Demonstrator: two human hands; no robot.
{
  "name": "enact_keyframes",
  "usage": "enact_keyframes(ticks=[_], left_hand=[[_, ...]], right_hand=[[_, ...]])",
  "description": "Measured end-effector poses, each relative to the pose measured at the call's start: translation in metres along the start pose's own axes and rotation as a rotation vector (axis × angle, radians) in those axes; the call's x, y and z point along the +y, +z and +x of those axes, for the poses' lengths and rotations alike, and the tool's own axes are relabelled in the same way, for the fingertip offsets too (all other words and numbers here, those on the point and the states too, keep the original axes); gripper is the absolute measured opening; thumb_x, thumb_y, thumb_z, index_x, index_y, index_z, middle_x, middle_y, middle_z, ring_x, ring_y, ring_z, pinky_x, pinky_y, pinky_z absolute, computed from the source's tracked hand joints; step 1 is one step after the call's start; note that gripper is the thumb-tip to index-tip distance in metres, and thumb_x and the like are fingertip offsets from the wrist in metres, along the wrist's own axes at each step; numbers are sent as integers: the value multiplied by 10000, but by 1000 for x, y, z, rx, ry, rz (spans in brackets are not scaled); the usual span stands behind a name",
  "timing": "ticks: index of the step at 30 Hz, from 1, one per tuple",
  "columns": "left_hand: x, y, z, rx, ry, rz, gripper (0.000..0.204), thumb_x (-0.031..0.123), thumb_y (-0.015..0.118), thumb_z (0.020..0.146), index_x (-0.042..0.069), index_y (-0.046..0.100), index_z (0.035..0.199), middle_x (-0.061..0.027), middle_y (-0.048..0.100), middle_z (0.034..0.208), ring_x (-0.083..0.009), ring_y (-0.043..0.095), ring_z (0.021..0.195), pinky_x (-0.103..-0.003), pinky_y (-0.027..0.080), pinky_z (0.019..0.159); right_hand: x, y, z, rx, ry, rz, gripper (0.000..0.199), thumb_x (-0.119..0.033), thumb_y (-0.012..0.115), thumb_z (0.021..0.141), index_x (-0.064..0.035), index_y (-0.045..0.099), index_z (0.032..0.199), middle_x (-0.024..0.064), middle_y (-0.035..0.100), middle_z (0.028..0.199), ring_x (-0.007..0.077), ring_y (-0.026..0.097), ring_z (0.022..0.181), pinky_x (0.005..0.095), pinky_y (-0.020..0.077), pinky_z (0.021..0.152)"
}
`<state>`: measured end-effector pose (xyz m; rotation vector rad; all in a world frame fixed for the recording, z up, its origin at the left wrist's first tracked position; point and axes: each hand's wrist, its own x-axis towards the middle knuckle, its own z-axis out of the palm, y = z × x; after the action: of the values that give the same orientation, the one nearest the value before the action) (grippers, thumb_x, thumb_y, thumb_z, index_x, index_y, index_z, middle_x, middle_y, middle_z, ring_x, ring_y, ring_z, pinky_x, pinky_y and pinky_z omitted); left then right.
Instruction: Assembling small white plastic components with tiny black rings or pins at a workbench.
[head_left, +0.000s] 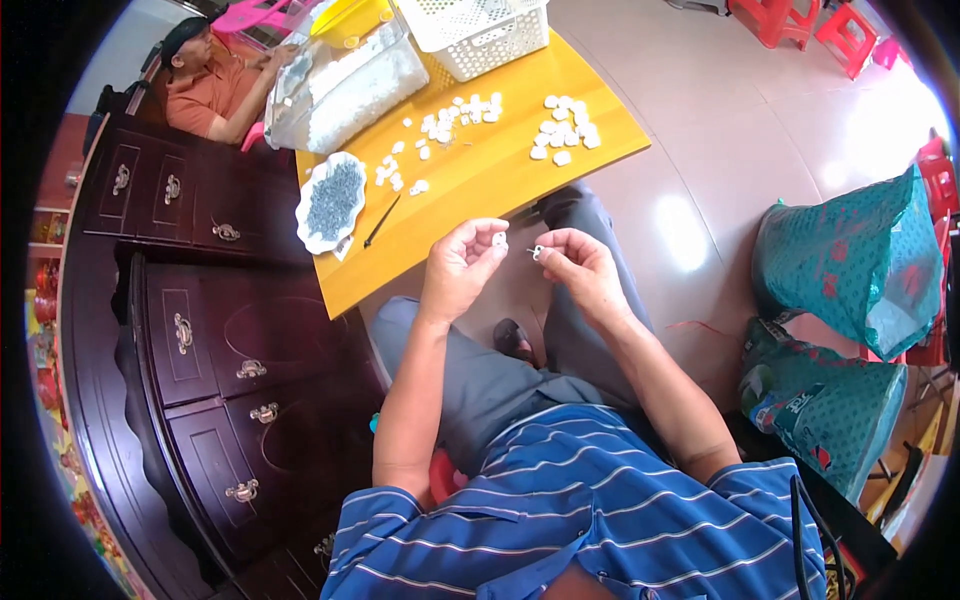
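Hands were up over the lap, just off the near edge of the yellow tabletop [470, 190]. Left hand [462, 266] was curled and pinching a small white plastic piece [498, 239] at the fingertips. Right hand [578, 266] pinched a tiny metal-looking part [537, 252], too small to make out. The two bits were close but not touching, far as I could tell.

Tabletop looked like smooth painted wood with straight edges and a sharp corner out to the right. More white pieces [566, 130] sat scattered in two loose bunches on it. A scalloped white dish [331, 202] full of small grey bits sat at the left edge, with a thin dark tool [382, 221] just beside it. White mesh basket [478, 33] and a clear bag [345, 85] of white stuff crowded the far end.

Dark carved cabinet [200, 340] hemmed in the left. Shiny tiled floor [720, 140] was open on the right, up to the teal sacks [855, 260].
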<state>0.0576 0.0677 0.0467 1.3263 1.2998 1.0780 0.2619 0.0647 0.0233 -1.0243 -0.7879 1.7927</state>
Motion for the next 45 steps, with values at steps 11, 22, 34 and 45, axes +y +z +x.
enact_keyframes(ticks=[11,22,34,45], left_hand=[[1,2,-23,-56,73,94,283,23,744,908,46,722,1190,-5,741,962,-57,670,838,-229,550,763],[-10,8,-34,17,25,-131,214,41,688,958,3,697,1168,-30,716,917,-84,666,824,-225,546,774],[-30,17,-43,165,-17,-245,181,125,672,1004,28,699,1154,-33,703,897,-76,645,751,-235,567,699],[-46,3,-42,126,46,-122,209,181,676,1019,15,705,1142,-32,704,876,-77,638,739,-237,544,684]], right_hand=[[8,-1,-2,-106,-39,-66,136,-64,682,981,-29,698,1111,-12,698,952,51,615,841,213,503,757],[8,-3,-2,-65,-43,-38,141,-85,701,975,-36,699,1108,-15,697,940,51,615,817,214,507,742],[7,-5,0,-44,-69,-27,134,-124,697,983,-58,700,1100,-12,706,931,58,618,786,220,503,724],[12,-2,-1,-87,-80,-41,123,-109,696,981,-53,706,1089,-21,700,921,50,609,796,214,492,731]])
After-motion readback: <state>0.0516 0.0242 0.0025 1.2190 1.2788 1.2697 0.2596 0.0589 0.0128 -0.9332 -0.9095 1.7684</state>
